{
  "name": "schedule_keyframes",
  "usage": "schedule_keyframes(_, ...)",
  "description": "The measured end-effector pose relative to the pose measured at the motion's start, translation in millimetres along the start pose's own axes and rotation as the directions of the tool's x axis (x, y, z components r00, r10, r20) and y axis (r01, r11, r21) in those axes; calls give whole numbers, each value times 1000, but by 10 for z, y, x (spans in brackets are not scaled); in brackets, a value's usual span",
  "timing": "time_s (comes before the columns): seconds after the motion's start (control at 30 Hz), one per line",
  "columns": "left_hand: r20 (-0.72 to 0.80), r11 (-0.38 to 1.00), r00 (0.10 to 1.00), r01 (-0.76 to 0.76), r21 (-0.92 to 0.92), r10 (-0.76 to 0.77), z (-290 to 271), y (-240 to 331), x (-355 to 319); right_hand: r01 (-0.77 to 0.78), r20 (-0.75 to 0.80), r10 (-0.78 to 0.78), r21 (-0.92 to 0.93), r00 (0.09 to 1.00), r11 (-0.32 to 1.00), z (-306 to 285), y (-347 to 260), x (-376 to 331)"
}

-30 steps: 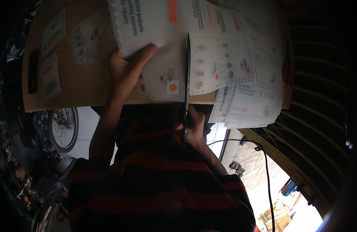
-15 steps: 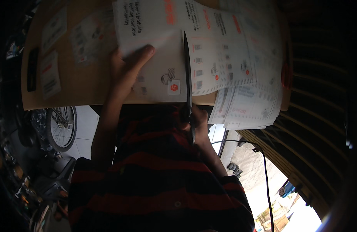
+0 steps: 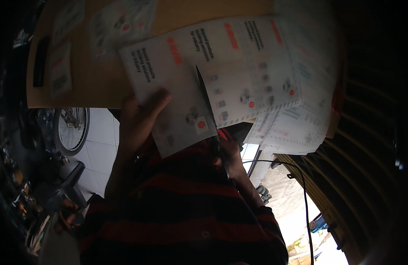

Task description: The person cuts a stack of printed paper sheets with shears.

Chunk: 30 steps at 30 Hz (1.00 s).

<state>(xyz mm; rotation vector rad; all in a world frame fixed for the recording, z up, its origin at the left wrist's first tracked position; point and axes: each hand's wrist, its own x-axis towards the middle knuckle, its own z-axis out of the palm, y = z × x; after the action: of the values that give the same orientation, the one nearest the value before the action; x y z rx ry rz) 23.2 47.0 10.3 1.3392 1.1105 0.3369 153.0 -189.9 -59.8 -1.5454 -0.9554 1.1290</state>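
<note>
My left hand (image 3: 142, 117) grips the left part of a printed white sheet (image 3: 162, 73), thumb on top and fingers hidden beneath. The sheet bears red marks, dark print and small pictures, and its lower left corner hangs past the table's near edge. My right hand (image 3: 229, 152) is closed round the handle of a long dark knife (image 3: 205, 95). Its pointed blade runs up into the sheet, and a gap opens along the blade near the lower edge. Shadow covers much of the right hand.
More printed sheets (image 3: 292, 132) lie overlapping at the right, past the brown table's (image 3: 98, 86) edge. Several smaller printed pieces (image 3: 60, 70) lie at the left. A red object (image 3: 336, 100) sits at the right edge. Beyond are a bicycle wheel (image 3: 73, 128), a dark chair and a hanging cable (image 3: 306, 198).
Both hands and the sheet have come nearer to me, and the sheet's left part has tilted. The knife has moved nearer too, its blade still in the sheet. The view has shifted slightly.
</note>
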Motion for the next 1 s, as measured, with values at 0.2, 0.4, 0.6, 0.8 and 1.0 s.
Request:
schedule_keyframes(0.2,1,1000,1000,-31,-6,31,11,-55,3,-1,16,1,2,1000,1000,-109,-177,62)
schedule_keyframes(0.4,-11,998,998,-58,4,58,24,-97,-8,-60,59,59,19,997,998,-156,-238,28)
schedule_keyframes(0.6,-2,997,998,-69,20,69,14,-144,-18,-115,82,110,56,991,992,-145,-316,23)
schedule_keyframes(0.8,-2,996,996,-86,-24,86,-3,-181,-33,-251,122,234,150,965,956,-219,-355,53)
schedule_keyframes(1.0,-10,996,996,-85,-40,84,2,-172,-36,-234,90,225,112,970,966,-190,-385,41)
